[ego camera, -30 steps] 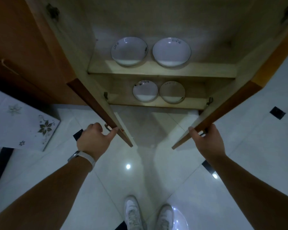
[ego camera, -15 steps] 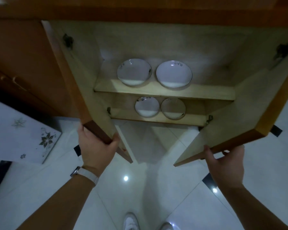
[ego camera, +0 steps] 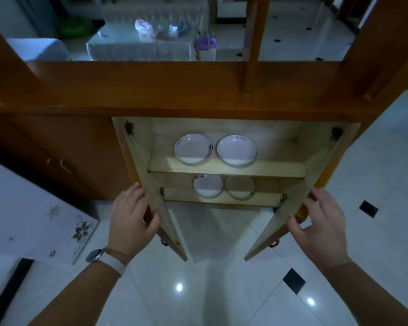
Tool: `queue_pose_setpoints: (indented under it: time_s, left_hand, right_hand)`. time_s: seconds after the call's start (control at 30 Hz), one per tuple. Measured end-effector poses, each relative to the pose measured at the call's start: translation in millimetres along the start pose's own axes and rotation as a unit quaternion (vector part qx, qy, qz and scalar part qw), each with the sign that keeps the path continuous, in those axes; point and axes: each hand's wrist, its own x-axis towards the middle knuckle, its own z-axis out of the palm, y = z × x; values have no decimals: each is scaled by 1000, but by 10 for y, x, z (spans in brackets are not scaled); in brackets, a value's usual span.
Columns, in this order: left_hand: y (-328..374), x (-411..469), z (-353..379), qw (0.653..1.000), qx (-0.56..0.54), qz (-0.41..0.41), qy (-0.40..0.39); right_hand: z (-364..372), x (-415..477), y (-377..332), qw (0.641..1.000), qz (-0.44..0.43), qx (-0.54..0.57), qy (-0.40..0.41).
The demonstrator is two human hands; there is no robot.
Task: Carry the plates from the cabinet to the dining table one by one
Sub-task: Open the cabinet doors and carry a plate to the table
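Observation:
The low wooden cabinet [ego camera: 226,170] stands open in front of me with both doors swung out. Two white plates lie side by side on its upper shelf, a left upper plate [ego camera: 193,149] and a right upper plate [ego camera: 236,150]. Two smaller-looking plates sit on the shelf below, a left lower plate [ego camera: 208,186] and a right lower plate [ego camera: 239,187]. My left hand [ego camera: 133,220] rests on the top edge of the left door [ego camera: 165,222], fingers around it. My right hand [ego camera: 320,222] touches the top edge of the right door [ego camera: 280,217] with fingers spread.
Beyond the wooden divider [ego camera: 174,85] stands a cloth-covered table [ego camera: 141,47] with small items and a purple-lidded jar [ego camera: 206,47]. A white floral panel [ego camera: 33,220] lies at the left. Glossy white floor tiles [ego camera: 222,290] spread below.
The view has tilted up, so the divider and the room beyond now show. Both hands have shifted from the door handles to the doors' top edges, and the doors are wider apart.

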Motion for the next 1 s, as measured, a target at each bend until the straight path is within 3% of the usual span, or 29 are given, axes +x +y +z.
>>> queue_pose_setpoints:
  time_s: [0.13, 0.3, 0.57, 0.73, 1.0]
  left_hand:
    - [60, 129, -196, 991, -9, 79, -109]
    - [7, 302, -300, 965, -16, 46, -258]
    - [-183, 63, -565, 967, 3, 1, -254]
    - [-327, -61, -801, 959, 67, -12, -275]
    - [-784, -255, -906, 942, 121, -93, -299]
  right_hand:
    - [-150, 106, -66, 989, -102, -75, -77]
    - [-237, 208, -78, 978, -143, -61, -138]
    - [-533, 49, 32, 975, -83, -94, -182]
    - [-631, -11, 309, 946, -30, -194, -258]
    - [-848, -273, 634, 927, 9, -248, -283]
